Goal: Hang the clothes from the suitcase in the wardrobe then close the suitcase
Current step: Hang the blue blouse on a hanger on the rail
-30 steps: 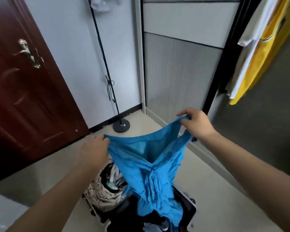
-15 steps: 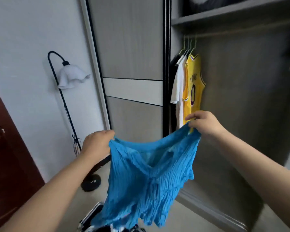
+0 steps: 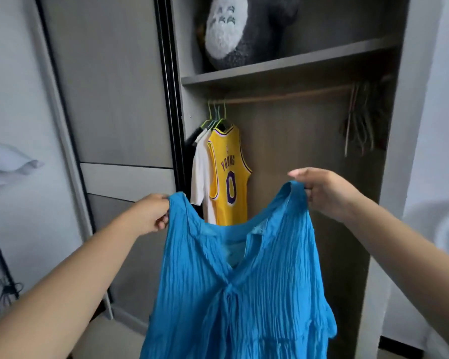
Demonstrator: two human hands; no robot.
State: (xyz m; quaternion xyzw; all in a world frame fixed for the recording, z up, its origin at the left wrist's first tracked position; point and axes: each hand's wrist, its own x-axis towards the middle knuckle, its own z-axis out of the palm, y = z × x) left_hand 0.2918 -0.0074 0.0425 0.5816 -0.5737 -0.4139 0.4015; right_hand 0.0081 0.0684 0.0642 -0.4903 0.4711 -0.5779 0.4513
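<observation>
Head view: a blue dress (image 3: pixel 241 288) is held up in front of the open wardrobe (image 3: pixel 290 64).
Left hand (image 3: pixel 151 215): fingers curled round the dress's left shoulder strap.
Right hand (image 3: pixel 327 191): fingers pinching the right strap, thumb sticking out to the left.
Dress: spread between the two hands, hanging free below them, its lower part running off the bottom edge.
Rail (image 3: pixel 283 95): just under the shelf; a yellow jersey (image 3: pixel 227 177) and a white shirt (image 3: pixel 200 174) hang bunched at its left end, bare hangers (image 3: pixel 360 120) at its right end.
Open room: the middle of the rail between jersey and bare hangers is free, straight behind the dress.
Edges: the sliding door (image 3: pixel 109 99) frames the opening on the left, the wardrobe's side panel on the right.
Change: half a second ago the dress sat lower and crumpled; now it is raised, stretched flat, and the view faces the wardrobe squarely.
</observation>
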